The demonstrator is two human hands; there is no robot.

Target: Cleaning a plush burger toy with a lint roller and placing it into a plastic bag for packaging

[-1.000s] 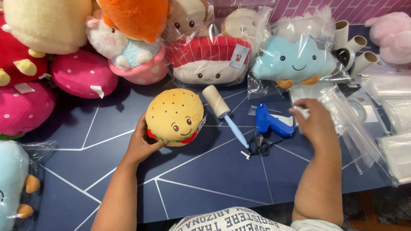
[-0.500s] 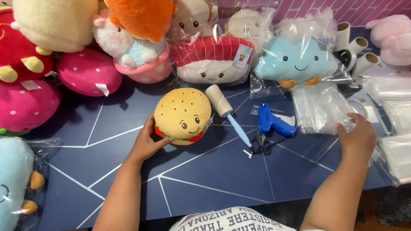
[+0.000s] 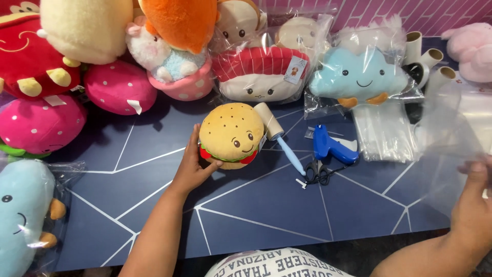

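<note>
The person's left hand (image 3: 193, 169) cups the lower left side of a burger plush (image 3: 231, 135), fingers spread against its bun and thumb tucked under the edge at about seven o'clock. The hold is open and cradling rather than pinched. The plush sits on the dark blue mat (image 3: 256, 215) near its middle, face turned outward. It looks light and soft, likely to dent under pressure and spring back, so a broad palm hold at the sides seems to suit it better than fingertips.

Just at its three o'clock lies a lint roller (image 3: 277, 136) with a pale blue handle, touching or nearly touching the plush. Further right are small black scissors (image 3: 318, 172) and a blue tagging gun (image 3: 330, 146), then a flat stack of clear bags (image 3: 384, 133).

At the far right, the right hand (image 3: 474, 200) holds a clear plastic bag (image 3: 451, 133) up off the mat, fingers closed on its lower edge. The film looks thin, limp and slippery, probably prone to clinging shut; gripping it at the mouth edge seems the sensible place.

Packaged plush toys line the mat from nine to one o'clock, among them a blue cloud plush (image 3: 364, 77).
</note>
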